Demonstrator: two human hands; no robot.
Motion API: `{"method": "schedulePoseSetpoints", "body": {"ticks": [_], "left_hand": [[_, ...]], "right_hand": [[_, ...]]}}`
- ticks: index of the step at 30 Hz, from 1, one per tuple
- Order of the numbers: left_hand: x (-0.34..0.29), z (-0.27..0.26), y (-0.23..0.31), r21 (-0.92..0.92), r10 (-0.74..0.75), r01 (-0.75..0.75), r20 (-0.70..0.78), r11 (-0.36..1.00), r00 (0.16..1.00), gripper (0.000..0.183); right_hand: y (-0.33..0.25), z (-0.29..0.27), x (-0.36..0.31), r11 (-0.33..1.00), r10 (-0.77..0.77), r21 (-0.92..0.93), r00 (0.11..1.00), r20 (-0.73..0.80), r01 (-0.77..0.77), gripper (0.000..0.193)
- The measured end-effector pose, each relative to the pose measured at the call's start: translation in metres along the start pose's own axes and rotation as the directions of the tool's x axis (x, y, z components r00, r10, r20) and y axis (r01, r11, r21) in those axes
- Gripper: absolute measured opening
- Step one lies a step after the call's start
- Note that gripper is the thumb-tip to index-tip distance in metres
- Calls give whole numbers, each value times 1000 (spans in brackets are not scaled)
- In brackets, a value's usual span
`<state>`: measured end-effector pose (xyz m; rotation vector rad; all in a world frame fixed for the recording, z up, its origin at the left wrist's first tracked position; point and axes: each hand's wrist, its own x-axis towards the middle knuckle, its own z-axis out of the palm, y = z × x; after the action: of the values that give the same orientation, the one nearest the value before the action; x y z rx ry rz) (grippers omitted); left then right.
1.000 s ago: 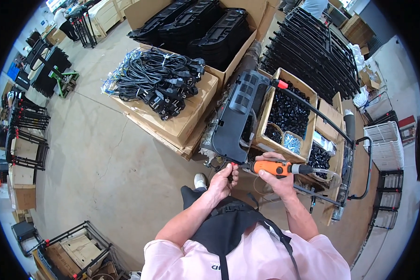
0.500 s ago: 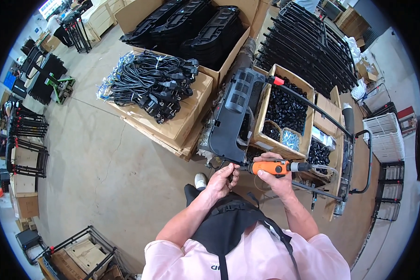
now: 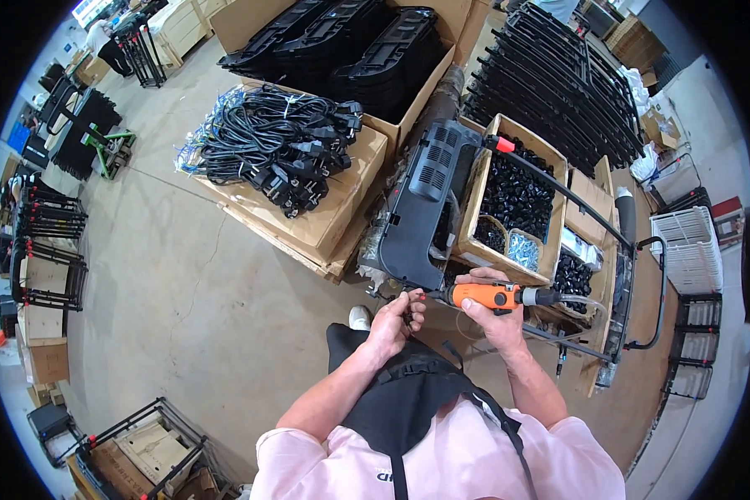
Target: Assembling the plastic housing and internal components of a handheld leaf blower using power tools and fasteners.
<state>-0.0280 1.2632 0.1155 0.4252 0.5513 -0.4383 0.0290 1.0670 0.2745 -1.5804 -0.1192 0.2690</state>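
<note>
My right hand (image 3: 500, 323) is wrapped round an orange power screwdriver (image 3: 485, 295), held level with its nose toward the left and a clear hose at its back end. The tool's nose is at the near end of a black plastic housing (image 3: 417, 217) with vent slots, fixed to a black tubular frame (image 3: 558, 185). Just left of the nose, my left hand (image 3: 394, 323) is closed, fingers curled together round something small and dark that I cannot make out. A small red spot shows beside its fingertips.
A wooden bin (image 3: 475, 200) of black parts and silver screws (image 3: 522, 249) stands behind the tool. Bundled black power cords (image 3: 267, 150) lie on a cardboard box (image 3: 342, 217) at left. Black frames (image 3: 550, 83) are stacked behind, beside a carton of black housings (image 3: 383, 58).
My left hand has drawn slightly left, away from the screwdriver's nose. The right hand keeps its grip on the tool, almost in the same place. The view has shifted a little.
</note>
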Motion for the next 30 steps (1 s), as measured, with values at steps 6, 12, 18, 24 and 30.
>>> {"method": "schedulePoseSetpoints", "body": {"ticks": [6, 12, 18, 24, 30], "left_hand": [[-11, 5, 2, 128, 21, -15, -44, 992, 999, 33], [-11, -10, 0, 225, 67, -63, -13, 972, 998, 25], [-14, -9, 6, 229, 31, -33, 14, 973, 999, 21], [-13, -11, 11, 134, -10, 8, 14, 991, 1000, 20], [-12, -14, 16, 55, -17, 17, 2, 998, 1000, 21]], "right_hand": [[8, 15, 17, 997, -7, -82, 999, 50, 11, 50], [16, 29, 32, 991, 0, -132, 995, 99, 13, 50], [23, 43, 43, 961, -25, -269, 987, 158, 68, 49], [12, 55, 50, 853, -44, -490, 960, 275, 180, 42], [7, 58, 56, 774, -61, -572, 932, 358, 270, 41]]}}
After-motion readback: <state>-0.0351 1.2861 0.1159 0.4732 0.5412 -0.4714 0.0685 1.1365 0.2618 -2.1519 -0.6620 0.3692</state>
